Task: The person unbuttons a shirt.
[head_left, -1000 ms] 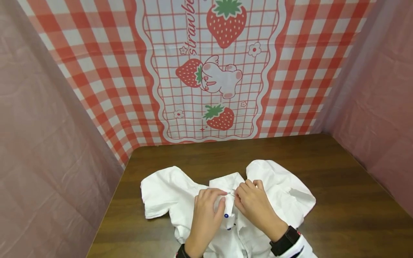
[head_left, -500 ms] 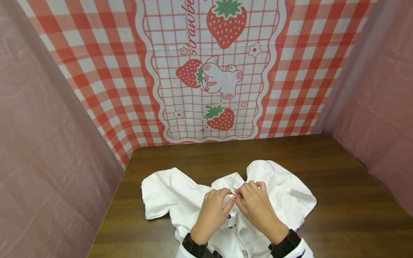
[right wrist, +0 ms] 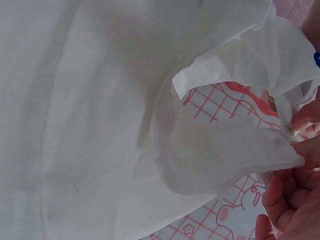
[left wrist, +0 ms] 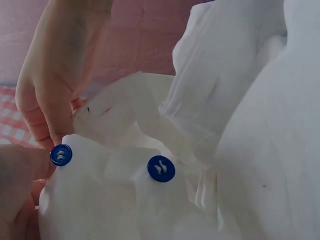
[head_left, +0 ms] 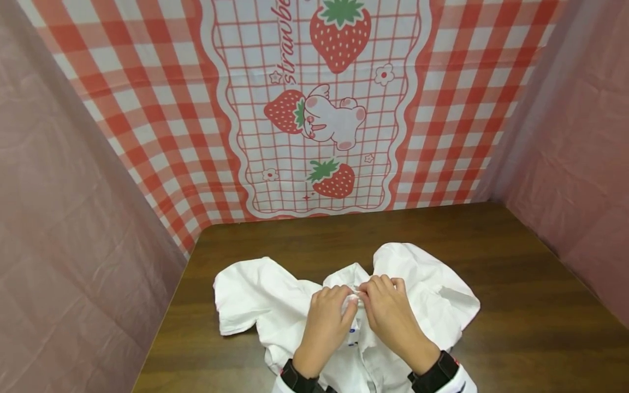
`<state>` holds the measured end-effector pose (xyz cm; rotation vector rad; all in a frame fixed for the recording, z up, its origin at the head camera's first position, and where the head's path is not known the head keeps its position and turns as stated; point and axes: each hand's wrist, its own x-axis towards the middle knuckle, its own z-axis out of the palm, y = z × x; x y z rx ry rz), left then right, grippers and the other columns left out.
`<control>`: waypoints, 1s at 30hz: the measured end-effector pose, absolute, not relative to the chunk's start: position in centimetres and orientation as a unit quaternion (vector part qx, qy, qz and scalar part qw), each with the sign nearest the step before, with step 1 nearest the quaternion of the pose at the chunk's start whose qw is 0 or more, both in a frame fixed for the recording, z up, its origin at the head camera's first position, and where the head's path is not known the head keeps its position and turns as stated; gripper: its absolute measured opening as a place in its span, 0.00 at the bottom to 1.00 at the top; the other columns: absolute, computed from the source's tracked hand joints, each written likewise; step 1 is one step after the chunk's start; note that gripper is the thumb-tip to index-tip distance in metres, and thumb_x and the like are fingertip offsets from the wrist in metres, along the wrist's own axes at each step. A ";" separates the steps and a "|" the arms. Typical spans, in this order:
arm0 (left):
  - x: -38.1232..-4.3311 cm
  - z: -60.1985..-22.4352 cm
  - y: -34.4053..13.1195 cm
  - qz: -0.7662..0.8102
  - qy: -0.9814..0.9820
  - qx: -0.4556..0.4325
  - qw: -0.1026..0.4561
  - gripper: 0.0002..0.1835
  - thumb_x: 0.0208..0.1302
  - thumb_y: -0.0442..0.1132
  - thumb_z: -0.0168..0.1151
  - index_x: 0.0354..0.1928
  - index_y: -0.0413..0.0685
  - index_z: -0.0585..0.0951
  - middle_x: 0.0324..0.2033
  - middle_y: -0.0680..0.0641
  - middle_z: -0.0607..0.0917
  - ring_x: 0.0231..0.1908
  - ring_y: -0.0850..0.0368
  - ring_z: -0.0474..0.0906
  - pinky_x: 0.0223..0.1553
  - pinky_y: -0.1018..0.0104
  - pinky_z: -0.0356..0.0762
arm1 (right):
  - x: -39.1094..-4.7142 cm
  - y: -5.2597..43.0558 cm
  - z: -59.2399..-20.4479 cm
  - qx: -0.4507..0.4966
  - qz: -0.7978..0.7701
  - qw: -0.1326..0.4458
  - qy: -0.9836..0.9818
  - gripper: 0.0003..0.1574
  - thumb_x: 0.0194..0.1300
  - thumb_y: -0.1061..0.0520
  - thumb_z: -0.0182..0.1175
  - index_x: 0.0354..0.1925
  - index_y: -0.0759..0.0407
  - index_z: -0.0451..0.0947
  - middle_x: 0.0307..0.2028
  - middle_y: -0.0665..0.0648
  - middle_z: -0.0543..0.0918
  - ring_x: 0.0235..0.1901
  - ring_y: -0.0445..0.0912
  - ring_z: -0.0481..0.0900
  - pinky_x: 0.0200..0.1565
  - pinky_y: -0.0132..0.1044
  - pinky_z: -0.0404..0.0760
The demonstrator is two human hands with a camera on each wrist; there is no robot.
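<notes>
A white short-sleeved shirt (head_left: pixel 275 295) lies spread on the table with its collar (head_left: pixel 344 274) toward the back. My left hand (head_left: pixel 326 322) pinches the front edge just below the collar. Right beside it, fingertips close together, my right hand (head_left: pixel 388 314) pinches the opposite edge. In the left wrist view, one blue button (left wrist: pixel 61 155) sits at my left thumb tip, and a second blue button (left wrist: pixel 161 168) lies further along the placket. From the right wrist view, the collar band (right wrist: pixel 235 150) loops up to my right fingers, which partly hide the pinched cloth.
The brown wooden table (head_left: pixel 516 284) extends around the shirt. Behind it hangs a red-and-white checked cloth (head_left: pixel 457 109) with strawberry prints. Pink curtains (head_left: pixel 73 218) close off both sides. Black straps (head_left: pixel 434 374) circle both wrists.
My left hand has moved right and its fingertips have come up against those of the right hand, bringing the button edge along. The right hand stays nearly in place.
</notes>
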<state>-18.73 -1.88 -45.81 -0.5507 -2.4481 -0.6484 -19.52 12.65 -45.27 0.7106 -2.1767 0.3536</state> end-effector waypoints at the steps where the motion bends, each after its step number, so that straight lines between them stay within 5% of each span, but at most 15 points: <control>1: -18.7 -45.8 -1.8 -0.239 -0.909 -0.204 0.275 0.05 0.61 0.41 0.55 0.29 0.51 0.76 0.23 0.54 0.79 0.28 0.58 0.73 0.37 0.63 0.69 | -19.5 12.7 -45.3 0.280 0.138 0.399 -0.862 0.24 0.74 0.52 0.34 0.31 0.62 0.72 0.26 0.53 0.73 0.28 0.48 0.69 0.36 0.44 0.63; 16: -18.8 -45.5 -1.6 -0.243 -0.907 -0.198 0.280 0.05 0.58 0.38 0.53 0.24 0.51 0.73 0.21 0.55 0.75 0.27 0.58 0.72 0.35 0.63 0.67 | -19.6 12.9 -45.2 0.297 0.126 0.393 -0.861 0.07 0.56 0.59 0.48 0.32 0.60 0.72 0.27 0.53 0.73 0.30 0.48 0.70 0.37 0.44 0.63; 25: -19.0 -45.3 -2.0 -0.243 -0.919 -0.223 0.216 0.09 0.59 0.39 0.51 0.22 0.53 0.68 0.21 0.55 0.75 0.27 0.58 0.70 0.35 0.64 0.66 | -19.7 13.4 -45.1 0.315 0.121 0.384 -0.859 0.11 0.62 0.56 0.45 0.32 0.57 0.74 0.28 0.51 0.73 0.32 0.49 0.69 0.38 0.45 0.63; 30: -19.1 -45.2 -2.2 -0.229 -0.919 -0.243 0.211 0.10 0.59 0.40 0.51 0.21 0.53 0.67 0.18 0.56 0.71 0.26 0.59 0.70 0.34 0.66 0.65 | -19.7 13.6 -45.0 0.314 0.123 0.385 -0.859 0.22 0.72 0.52 0.36 0.31 0.56 0.75 0.28 0.50 0.73 0.32 0.48 0.69 0.39 0.45 0.63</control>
